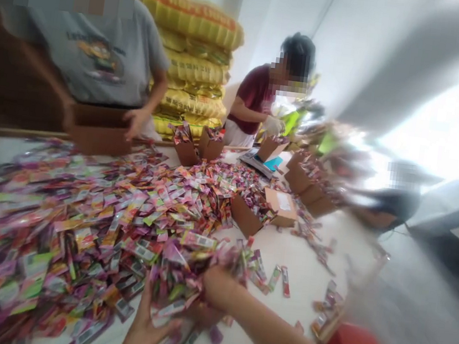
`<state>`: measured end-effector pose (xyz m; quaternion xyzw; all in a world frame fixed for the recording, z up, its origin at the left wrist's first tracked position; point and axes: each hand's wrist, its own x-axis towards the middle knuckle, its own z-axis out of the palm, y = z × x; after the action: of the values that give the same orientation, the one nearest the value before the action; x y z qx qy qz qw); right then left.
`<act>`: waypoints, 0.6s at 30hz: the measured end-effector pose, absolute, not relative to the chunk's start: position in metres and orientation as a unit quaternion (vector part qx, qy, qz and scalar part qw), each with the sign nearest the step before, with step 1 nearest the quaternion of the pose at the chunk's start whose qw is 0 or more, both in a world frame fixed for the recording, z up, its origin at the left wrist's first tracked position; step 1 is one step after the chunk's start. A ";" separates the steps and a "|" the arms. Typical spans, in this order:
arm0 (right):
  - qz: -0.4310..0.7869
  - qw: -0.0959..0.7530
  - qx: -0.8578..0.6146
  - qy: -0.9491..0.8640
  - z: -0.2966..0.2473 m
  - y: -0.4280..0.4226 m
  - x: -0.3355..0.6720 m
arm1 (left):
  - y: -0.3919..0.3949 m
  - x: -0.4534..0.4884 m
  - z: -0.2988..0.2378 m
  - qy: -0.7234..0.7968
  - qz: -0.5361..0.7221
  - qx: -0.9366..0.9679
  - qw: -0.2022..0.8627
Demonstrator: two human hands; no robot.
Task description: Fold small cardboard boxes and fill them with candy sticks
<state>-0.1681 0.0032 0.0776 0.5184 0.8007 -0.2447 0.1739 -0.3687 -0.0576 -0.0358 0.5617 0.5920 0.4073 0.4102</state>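
Note:
A big heap of small colourful sachets (pixel 81 221) covers the white table (pixel 305 270). My left hand (pixel 146 326) is at the near edge, fingers curled up under a bundle of sachets (pixel 182 283). My right hand (pixel 218 285) closes over the same bundle from the right, its forearm running in from the lower right. The bundle sits between both hands just above the table. A few loose sachets (pixel 279 278) lie right of my hands.
Open brown cardboard boxes (pixel 249 213) with sachets stand mid-table and further back. A person in a grey shirt (pixel 101 56) holds a box at the left; a person in a maroon shirt (pixel 255 97) works at the far end. Stacked yellow sacks (pixel 192 67) stand behind.

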 end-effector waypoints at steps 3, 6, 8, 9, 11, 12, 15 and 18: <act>-0.272 0.214 0.454 0.821 0.085 -0.002 -0.180 | -0.035 -0.372 0.007 0.545 0.328 0.715 0.289; -0.282 0.195 0.416 0.842 0.131 -0.011 -0.166 | -0.014 -0.367 0.036 0.494 0.228 0.803 0.242; -0.298 0.099 0.415 0.854 0.172 -0.013 -0.138 | -0.007 -0.359 0.049 0.495 0.170 0.824 0.218; -0.314 0.035 0.420 0.851 0.191 -0.012 -0.118 | -0.005 -0.353 0.054 0.499 0.140 0.832 0.200; -0.357 -0.083 0.456 0.811 0.210 -0.006 -0.069 | -0.003 -0.336 0.058 0.498 0.081 0.848 0.161; -0.385 -0.135 0.491 0.770 0.209 -0.002 -0.041 | -0.002 -0.325 0.057 0.497 0.047 0.854 0.146; -0.449 -0.260 0.649 0.556 0.160 0.016 0.053 | -0.001 -0.292 0.038 0.505 -0.010 0.829 0.240; -0.420 -0.328 0.773 0.345 0.083 0.039 0.152 | 0.005 -0.253 0.013 0.588 0.118 0.693 0.401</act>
<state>0.1521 0.0394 0.0828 0.7727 0.3447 -0.4197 -0.3285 -0.2532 0.0051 0.0127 0.6927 0.5880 0.1183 0.4006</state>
